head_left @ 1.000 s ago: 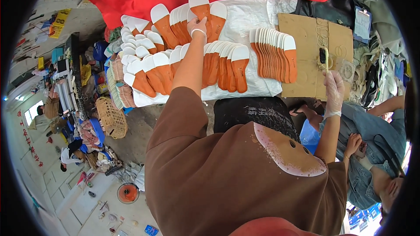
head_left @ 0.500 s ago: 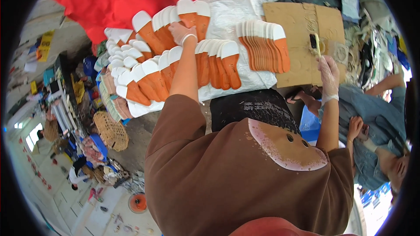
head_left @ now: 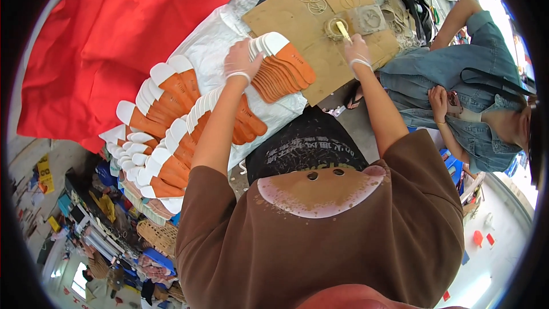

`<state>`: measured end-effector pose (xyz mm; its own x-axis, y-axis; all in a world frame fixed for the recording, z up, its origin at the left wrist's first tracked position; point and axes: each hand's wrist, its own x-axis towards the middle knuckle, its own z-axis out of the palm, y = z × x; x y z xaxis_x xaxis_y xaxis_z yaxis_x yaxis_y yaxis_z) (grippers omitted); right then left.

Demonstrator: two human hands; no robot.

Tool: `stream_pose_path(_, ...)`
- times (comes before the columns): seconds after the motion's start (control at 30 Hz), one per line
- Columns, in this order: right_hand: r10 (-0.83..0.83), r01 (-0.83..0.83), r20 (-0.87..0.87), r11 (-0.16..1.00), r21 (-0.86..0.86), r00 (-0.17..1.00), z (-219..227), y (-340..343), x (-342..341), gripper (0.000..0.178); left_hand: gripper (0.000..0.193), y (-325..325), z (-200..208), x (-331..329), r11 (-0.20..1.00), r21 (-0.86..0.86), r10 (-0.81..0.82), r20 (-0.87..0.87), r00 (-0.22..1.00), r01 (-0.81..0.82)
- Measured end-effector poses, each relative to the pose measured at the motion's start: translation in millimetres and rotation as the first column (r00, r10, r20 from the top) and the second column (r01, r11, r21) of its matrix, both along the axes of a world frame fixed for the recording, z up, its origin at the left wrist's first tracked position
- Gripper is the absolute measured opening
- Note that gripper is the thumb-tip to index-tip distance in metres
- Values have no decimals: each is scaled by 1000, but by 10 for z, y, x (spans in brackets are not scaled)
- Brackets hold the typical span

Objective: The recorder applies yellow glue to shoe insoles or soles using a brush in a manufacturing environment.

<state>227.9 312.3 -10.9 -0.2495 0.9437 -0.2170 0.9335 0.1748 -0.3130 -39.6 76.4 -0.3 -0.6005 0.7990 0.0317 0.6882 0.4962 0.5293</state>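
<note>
My left hand (head_left: pixel 242 60), in a thin clear glove, is closed at the white end of a fanned stack of orange-and-white insoles (head_left: pixel 287 74). Its fingers grip the leftmost insole edge; some fingertips are hidden. My right hand (head_left: pixel 357 51), gloved too, is closed around a pale yellow stick-shaped tool (head_left: pixel 343 30), like a brush. The tool's tip points into a small round pot (head_left: pixel 333 32) on brown cardboard (head_left: pixel 286 18). More insoles (head_left: pixel 177 88) lie in overlapping rows to the left on a white plastic sheet (head_left: pixel 213 46).
Red cloth (head_left: pixel 114 40) covers the far left. Rubber bands (head_left: pixel 313 3) and a clear block (head_left: pixel 367 20) lie on the cardboard. A person in denim (head_left: pixel 423 74) sits close on the right, a phone in hand. A black printed cover (head_left: pixel 306 146) is before me.
My view has turned right. My left hand has left the back row of insoles for the separate stack at right. My right hand has lowered the stick-shaped tool to the round pot.
</note>
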Motion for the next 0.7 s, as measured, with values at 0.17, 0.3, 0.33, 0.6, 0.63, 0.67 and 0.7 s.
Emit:
stream_pose_path(0.17,-116,116,6,993,-5,993,-257,-84,-199,24,56,643,0,149,913,-390,-197,-155,968,123)
stream_pose_path(0.3,-74,78,-184,997,11,980,-456,-87,-18,28,58,1001,-53,165,837,-524,-278,-160,947,157)
stream_pose_path(0.33,-87,91,-182,996,11,979,-467,-64,41,28,57,1069,-56,158,783,-592,-307,-99,947,192)
stream_pose_path(0.6,-489,262,-495,849,-459,718,-57,-145,148,33,45,887,-171,245,873,-458,-232,-85,969,169)
stream_pose_path(0.63,-491,265,-497,849,-458,715,-95,-146,176,33,43,855,-145,287,915,-372,-205,-92,974,157)
stream_pose_path(0.67,-509,228,-532,832,-507,676,-120,-173,185,33,41,797,-109,332,948,-285,-173,-96,980,139)
stream_pose_path(0.7,-528,189,-566,815,-548,634,-196,-172,233,34,41,743,-91,381,949,-282,-175,-99,980,141)
